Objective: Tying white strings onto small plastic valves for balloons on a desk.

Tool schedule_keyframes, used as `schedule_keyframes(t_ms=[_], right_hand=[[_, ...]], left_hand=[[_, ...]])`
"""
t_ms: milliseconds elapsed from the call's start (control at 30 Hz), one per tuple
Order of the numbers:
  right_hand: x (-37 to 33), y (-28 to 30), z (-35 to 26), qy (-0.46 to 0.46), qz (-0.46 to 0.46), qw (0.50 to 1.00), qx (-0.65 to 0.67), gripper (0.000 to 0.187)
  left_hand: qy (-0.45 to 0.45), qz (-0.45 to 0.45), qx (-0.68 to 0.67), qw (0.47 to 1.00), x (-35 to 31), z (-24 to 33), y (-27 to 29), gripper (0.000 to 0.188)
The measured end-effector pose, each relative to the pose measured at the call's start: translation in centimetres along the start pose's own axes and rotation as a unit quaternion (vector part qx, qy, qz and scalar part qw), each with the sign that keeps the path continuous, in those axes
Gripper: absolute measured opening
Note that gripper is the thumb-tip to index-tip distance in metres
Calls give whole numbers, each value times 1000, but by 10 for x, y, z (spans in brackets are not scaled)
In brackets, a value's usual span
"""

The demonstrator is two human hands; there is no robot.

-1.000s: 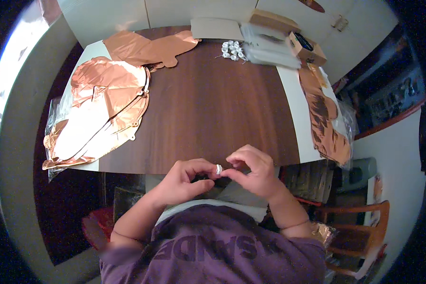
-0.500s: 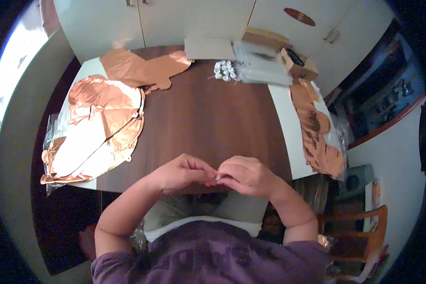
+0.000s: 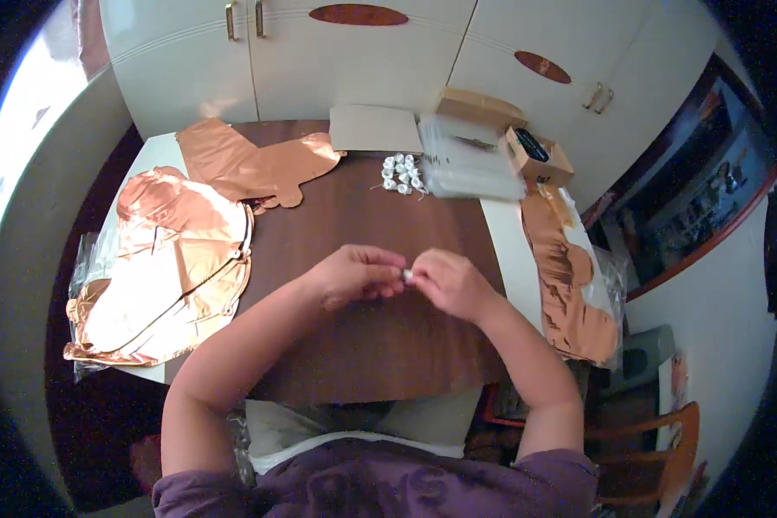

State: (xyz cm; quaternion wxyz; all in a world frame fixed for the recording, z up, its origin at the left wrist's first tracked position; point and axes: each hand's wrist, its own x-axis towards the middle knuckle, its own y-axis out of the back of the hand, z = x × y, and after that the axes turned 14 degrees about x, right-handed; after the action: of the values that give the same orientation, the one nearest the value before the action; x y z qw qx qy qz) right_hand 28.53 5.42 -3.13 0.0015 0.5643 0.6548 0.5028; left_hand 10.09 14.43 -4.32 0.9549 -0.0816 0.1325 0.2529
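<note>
At the centre of the frame, above the dark brown wood-grain desk (image 3: 362,354), a small white piece (image 3: 407,275) sits between the fingertips of the left hand (image 3: 351,275) and the right hand (image 3: 454,284), the fingers of both pinched narrow on it. Work on this piece looks unfinished; how much is done on it is too small to tell. Left untouched are the clustered small white rolls (image 3: 402,173) at upper centre and the shiny copper-coloured foil shapes (image 3: 185,250) at left
</note>
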Motion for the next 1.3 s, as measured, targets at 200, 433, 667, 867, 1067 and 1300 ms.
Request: schedule_keyframes(t_ms=[200,433,667,867,1067,1300], right_hand=[[21,8,103,-30,79,982,-167,8],[34,3,140,-8,-24,952,-306,3],[29,1,134,-39,-48,951,-301,13],[34,3,136,-110,-20,954,-277,21],[30,15,89,-243,86,958,-126,18],[-37,-14,-77,-24,31,995,-94,7]], left_hand=[[-80,93,130,984,-6,-3,2,43],[-136,121,288,940,-77,-1,-26,27],[-157,108,276,942,-130,-19,-31,21],[-202,90,297,929,-146,-12,-40,20],[-183,100,260,943,-172,-22,-50,20],[-164,96,276,942,-215,-42,-59,19]])
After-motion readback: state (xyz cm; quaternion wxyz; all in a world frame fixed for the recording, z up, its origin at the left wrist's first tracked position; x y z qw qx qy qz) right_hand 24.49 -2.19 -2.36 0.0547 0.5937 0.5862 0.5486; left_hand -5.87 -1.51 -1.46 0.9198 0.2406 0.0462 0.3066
